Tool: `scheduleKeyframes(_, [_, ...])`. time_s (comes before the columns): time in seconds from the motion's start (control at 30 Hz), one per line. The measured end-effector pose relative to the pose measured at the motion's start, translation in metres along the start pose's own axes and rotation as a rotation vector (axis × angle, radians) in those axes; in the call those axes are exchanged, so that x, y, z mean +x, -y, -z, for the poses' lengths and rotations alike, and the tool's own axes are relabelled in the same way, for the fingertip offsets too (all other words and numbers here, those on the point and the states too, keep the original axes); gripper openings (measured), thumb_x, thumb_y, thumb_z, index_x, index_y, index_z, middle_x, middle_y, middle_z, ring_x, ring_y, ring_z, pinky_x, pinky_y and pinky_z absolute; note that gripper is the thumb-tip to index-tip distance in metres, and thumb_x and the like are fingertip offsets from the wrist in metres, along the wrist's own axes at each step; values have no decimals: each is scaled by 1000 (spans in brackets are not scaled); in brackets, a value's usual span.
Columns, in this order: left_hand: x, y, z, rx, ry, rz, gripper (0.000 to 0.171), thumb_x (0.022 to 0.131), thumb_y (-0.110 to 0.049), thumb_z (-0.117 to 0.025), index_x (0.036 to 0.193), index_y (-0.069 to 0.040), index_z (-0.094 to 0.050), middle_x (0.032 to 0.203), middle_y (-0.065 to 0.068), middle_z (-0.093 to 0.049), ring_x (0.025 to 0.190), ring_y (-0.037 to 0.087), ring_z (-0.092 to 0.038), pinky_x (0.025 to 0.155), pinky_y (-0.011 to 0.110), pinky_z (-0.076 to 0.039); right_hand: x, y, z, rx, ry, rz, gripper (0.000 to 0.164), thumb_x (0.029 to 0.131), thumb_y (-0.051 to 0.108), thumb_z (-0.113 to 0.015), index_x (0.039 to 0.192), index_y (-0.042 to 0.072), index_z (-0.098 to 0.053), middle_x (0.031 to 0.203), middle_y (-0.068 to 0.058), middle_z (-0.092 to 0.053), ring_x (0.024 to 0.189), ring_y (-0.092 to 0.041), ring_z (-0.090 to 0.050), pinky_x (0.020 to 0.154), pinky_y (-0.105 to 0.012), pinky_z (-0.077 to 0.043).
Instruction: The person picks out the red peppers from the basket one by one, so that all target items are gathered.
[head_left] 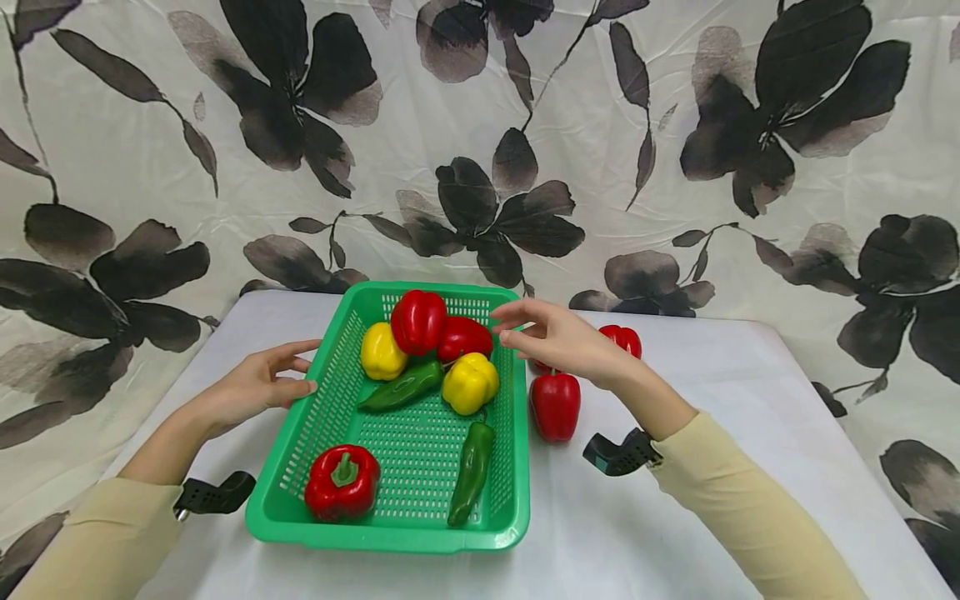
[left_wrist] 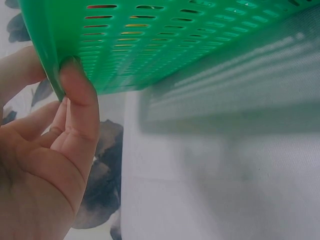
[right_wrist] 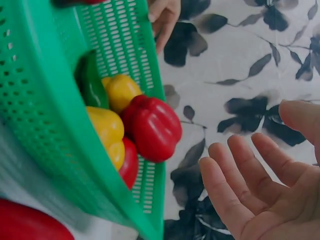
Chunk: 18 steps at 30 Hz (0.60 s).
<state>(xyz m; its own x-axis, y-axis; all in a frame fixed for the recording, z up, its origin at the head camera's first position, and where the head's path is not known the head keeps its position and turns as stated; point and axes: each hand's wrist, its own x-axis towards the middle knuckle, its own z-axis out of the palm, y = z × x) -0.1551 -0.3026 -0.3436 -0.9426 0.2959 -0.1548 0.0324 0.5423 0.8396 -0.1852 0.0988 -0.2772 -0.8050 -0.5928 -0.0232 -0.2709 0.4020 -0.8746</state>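
A green plastic basket (head_left: pixel 386 540) with slotted walls holds red and yellow bell peppers and green chili peppers. At its left side, my left hand (head_left: pixel 251 387) pinches the rim between thumb and fingers, as the left wrist view shows. My right hand (head_left: pixel 558 337) hovers by the far right corner, fingers loosely extended and holding nothing. Nearest to it inside are a red bell pepper (head_left: pixel 463 340) lying on its side and a yellow bell pepper (head_left: pixel 470 383). Another red bell pepper (right_wrist: pixel 152 128) sits high against the far wall.
Outside the basket on the right, a red bell pepper (head_left: pixel 555 406) lies on the white table (head_left: pixel 712 417). More red peppers (head_left: pixel 622 339) are behind it, partly covered by my right hand and forearm. A floral cloth (head_left: pixel 480 125) hangs behind the table.
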Motion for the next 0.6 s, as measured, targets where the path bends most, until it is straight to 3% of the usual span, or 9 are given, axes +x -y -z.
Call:
scheduleKeyframes(0.17, [0, 0, 0, -3, 0, -3, 72, 89, -21, -61, 145, -3, -20, 124, 26, -47, 90, 25, -63, 76, 42, -55, 10, 5, -9, -11, 32, 18, 40, 91, 24, -57, 128, 12, -49, 122, -6, -56, 102, -21, -61, 85, -34, -52])
scheduleKeyframes(0.6, [0, 1, 0, -6, 0, -5, 73, 88, -22, -61, 146, -3, -20, 124, 26, -46, 90, 24, -63, 76, 42, -55, 32, 15, -39, -16, 150, 37, 40, 90, 24, -58, 129, 15, -49, 120, -6, -57, 106, -21, -57, 84, -29, -51])
